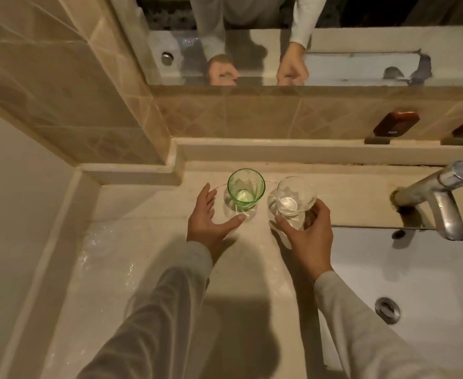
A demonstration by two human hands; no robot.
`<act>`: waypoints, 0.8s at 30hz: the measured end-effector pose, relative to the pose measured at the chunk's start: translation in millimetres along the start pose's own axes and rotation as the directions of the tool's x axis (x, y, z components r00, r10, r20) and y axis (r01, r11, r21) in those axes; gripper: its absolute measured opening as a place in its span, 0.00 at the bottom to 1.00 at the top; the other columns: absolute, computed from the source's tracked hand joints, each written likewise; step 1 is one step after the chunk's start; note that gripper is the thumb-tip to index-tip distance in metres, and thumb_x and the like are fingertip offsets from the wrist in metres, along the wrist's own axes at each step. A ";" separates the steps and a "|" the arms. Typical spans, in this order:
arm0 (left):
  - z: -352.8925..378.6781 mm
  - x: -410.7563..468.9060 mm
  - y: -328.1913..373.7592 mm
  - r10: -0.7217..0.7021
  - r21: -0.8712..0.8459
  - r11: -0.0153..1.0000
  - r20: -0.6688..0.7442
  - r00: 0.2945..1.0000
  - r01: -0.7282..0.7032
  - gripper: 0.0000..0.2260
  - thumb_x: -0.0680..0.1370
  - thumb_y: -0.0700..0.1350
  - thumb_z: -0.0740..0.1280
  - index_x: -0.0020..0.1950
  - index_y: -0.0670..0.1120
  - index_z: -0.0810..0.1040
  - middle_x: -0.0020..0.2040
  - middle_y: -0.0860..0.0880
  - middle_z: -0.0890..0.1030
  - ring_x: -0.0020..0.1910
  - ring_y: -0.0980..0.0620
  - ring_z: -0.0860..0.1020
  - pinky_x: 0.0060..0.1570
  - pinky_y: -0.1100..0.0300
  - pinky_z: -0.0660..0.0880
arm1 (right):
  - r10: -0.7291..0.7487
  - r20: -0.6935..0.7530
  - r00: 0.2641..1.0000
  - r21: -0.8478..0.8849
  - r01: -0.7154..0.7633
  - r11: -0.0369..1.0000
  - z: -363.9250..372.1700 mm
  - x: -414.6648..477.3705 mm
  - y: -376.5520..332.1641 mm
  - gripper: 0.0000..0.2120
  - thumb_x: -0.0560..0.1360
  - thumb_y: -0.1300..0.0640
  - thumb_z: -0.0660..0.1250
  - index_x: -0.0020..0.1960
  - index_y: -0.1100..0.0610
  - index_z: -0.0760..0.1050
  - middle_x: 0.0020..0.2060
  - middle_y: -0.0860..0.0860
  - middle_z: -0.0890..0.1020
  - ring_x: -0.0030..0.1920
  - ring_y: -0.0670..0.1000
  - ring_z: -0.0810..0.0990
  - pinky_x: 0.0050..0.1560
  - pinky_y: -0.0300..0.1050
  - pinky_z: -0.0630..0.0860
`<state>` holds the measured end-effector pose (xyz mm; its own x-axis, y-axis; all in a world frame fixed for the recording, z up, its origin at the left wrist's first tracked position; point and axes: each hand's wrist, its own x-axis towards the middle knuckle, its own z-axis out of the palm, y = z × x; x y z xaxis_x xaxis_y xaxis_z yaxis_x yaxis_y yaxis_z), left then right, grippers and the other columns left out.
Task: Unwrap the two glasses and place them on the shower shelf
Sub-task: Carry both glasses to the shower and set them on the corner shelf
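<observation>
Reaching over a bathroom counter (pixel 148 203), you have both glasses bare and upright, side by side near the back wall, close together but not touching. Your left hand (pixel 205 222) is spread wide, fingers straight, cupped beside the near-left side of the green glass (pixel 245 191). The thumb tip lies at its foot, though whether it touches cannot be told. Your right hand (pixel 309 236) curls fingers and thumb around the lower body of the clear glass (pixel 293 198), which appears to rest on the counter. Crumpled clear wrapping (pixel 107 250) lies on the counter to your left, so the unwrapping looks done. What seems to remain is the placing, and no shower shelf can be made out from this angle.

The risks from here are mostly of glass on stone. The two stand close enough that lifting the clear one at a slant, or closing the left hand carelessly, could knock one against the other. The left hand has no grip yet, and a lift begun from fingertips alone could let the smooth green glass slip and drop. The sink (pixel 430 269) opens just right of the clear glass, with the tap (pixel 438 195) jutting above it, so a wide swing that way could strike metal.
</observation>
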<state>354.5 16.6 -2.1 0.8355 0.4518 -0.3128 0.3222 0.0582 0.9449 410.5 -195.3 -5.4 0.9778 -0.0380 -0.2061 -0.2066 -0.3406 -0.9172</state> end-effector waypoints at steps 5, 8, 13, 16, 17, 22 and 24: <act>24.5 19.7 -8.1 -0.062 -0.184 0.980 0.050 0.997 0.071 0.46 0.58 0.41 0.85 0.68 0.68 0.68 0.66 0.65 0.74 0.67 0.61 0.70 0.48 0.55 0.82 | -0.021 0.010 1.000 0.083 0.020 0.996 7.9 18.9 5.6 0.39 0.63 0.48 0.84 0.61 0.25 0.65 0.57 0.29 0.77 0.55 0.26 0.76 0.48 0.20 0.72; 32.9 29.6 -5.8 -0.053 -0.225 0.973 0.035 0.998 0.059 0.46 0.56 0.40 0.86 0.67 0.64 0.71 0.64 0.62 0.76 0.66 0.56 0.72 0.45 0.48 0.83 | -0.028 0.002 1.000 0.094 0.028 0.995 9.1 25.1 11.0 0.41 0.62 0.47 0.85 0.63 0.24 0.65 0.56 0.26 0.78 0.57 0.29 0.78 0.51 0.22 0.73; 38.6 37.4 -4.7 -0.021 -0.198 0.980 0.031 0.999 0.027 0.43 0.55 0.40 0.86 0.65 0.60 0.74 0.59 0.60 0.79 0.61 0.51 0.77 0.42 0.45 0.83 | -0.060 0.007 0.998 0.104 0.059 0.993 12.0 31.5 19.7 0.42 0.61 0.45 0.85 0.68 0.30 0.67 0.61 0.30 0.79 0.61 0.38 0.80 0.57 0.33 0.77; 41.2 38.8 -0.6 0.029 -0.146 0.989 0.044 0.999 -0.022 0.40 0.57 0.42 0.86 0.64 0.60 0.75 0.57 0.60 0.80 0.55 0.59 0.79 0.40 0.57 0.83 | -0.076 0.023 0.997 0.098 0.073 0.992 10.9 34.4 18.4 0.40 0.62 0.46 0.85 0.67 0.30 0.68 0.60 0.28 0.79 0.61 0.37 0.79 0.60 0.39 0.77; 41.9 38.6 1.4 0.011 -0.159 0.987 0.054 0.998 -0.002 0.39 0.57 0.42 0.85 0.64 0.60 0.75 0.56 0.60 0.81 0.56 0.57 0.80 0.41 0.56 0.83 | -0.077 0.035 0.996 0.101 0.073 0.992 9.9 35.0 16.3 0.39 0.62 0.48 0.85 0.66 0.30 0.69 0.59 0.28 0.79 0.60 0.36 0.79 0.59 0.38 0.77; 40.0 35.0 18.2 -0.041 -0.238 0.969 0.087 0.995 0.060 0.37 0.58 0.45 0.86 0.63 0.59 0.77 0.57 0.56 0.82 0.57 0.50 0.81 0.42 0.47 0.83 | -0.056 0.109 0.992 0.168 0.037 0.985 2.3 34.5 -3.1 0.40 0.64 0.58 0.86 0.69 0.40 0.71 0.56 0.33 0.81 0.56 0.29 0.79 0.48 0.24 0.76; 38.1 35.6 32.9 0.018 -0.240 0.971 0.053 0.998 -0.004 0.35 0.58 0.47 0.85 0.63 0.58 0.77 0.58 0.55 0.83 0.56 0.53 0.82 0.45 0.51 0.82 | -0.058 0.117 0.991 0.197 0.034 0.980 -2.8 34.0 -18.3 0.38 0.65 0.58 0.85 0.70 0.44 0.72 0.58 0.39 0.81 0.54 0.31 0.81 0.46 0.25 0.77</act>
<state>411.8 0.6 14.1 0.8634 0.4049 -0.3009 0.2025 0.2680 0.9419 447.6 -192.9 5.3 0.9773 0.0919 -0.1909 -0.1760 -0.1501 -0.9729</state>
